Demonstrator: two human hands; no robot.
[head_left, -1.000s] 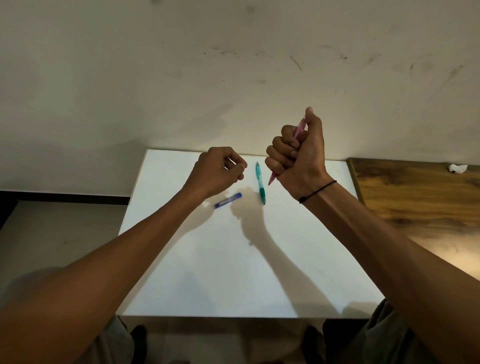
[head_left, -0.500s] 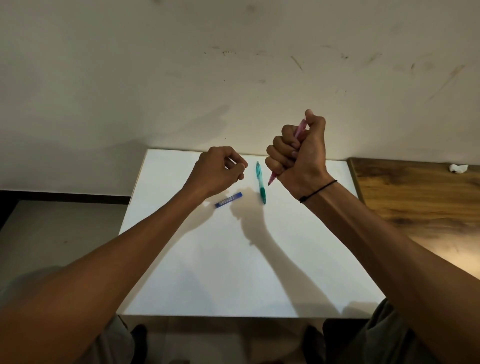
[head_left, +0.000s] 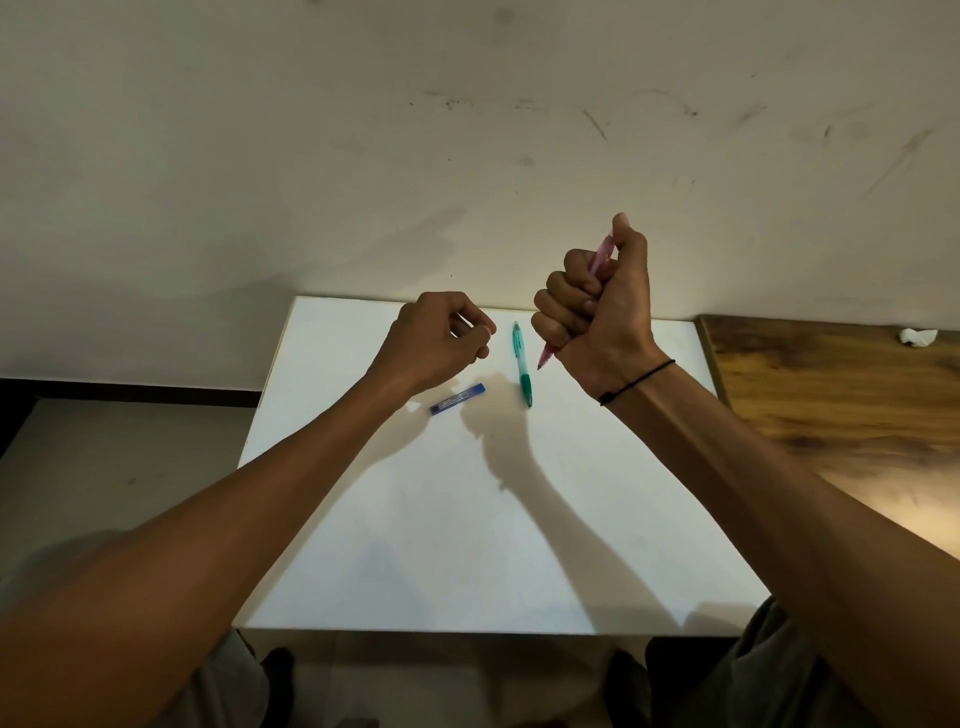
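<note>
The right hand (head_left: 602, 317) is raised above the far edge of the white table (head_left: 467, 545), clenched in a fist around a pink pen (head_left: 601, 257). The thumb lies along the pen's upper end, and the other fingers wrap its middle. The pen runs through the fist on a slant, its top poking out beside the thumb. Its pointed tip comes out below the little finger and aims down at the table without touching it. A thin black band (head_left: 639, 382) circles the wrist just under the grip. Just left of the fist and lower, a teal pen (head_left: 521, 364) lies flat on the table, pointing roughly away from the person. Further left and a little nearer, a small blue tube (head_left: 457, 399) lies on the table at an angle. The left hand (head_left: 436, 338) hovers over the table, level with the pen's tip and apart from the fist. Its fingers are curled with thumb and forefinger close together. Whether it pinches something tiny I cannot tell from this angle. To the right of the grip stands a wooden table (head_left: 831, 395) with a crumpled white scrap (head_left: 917, 336) on it.
</note>
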